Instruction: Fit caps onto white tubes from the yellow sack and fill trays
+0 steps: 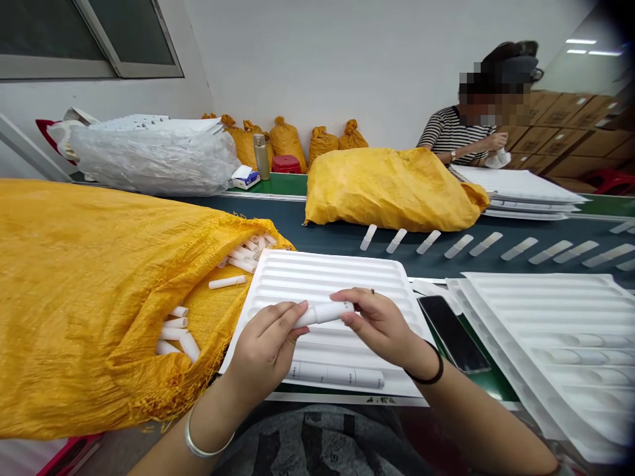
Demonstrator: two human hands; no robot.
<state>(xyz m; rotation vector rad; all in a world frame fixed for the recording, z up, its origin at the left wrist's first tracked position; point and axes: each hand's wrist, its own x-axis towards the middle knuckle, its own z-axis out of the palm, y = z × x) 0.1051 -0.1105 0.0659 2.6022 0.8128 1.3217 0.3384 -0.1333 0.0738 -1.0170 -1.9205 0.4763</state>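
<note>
A slim white plastic tube, with a seam or step around its middle, is held between my two hands. My left hand pinches its left end between thumb and fingers. At the right end, the thumb and fingertips of my right hand close on it. Beneath both hands lies a white grooved tray. Its front groove holds a row of white tubes with small dark print. Left of the tray, loose white tubes spill from the mouth of a yellow woven sack.
A black phone lies right of the tray, beside stacked grooved trays. White tubes stand spaced along a dark conveyor belt. Across it are another yellow sack, a plastic-wrapped stack and a person in a striped shirt.
</note>
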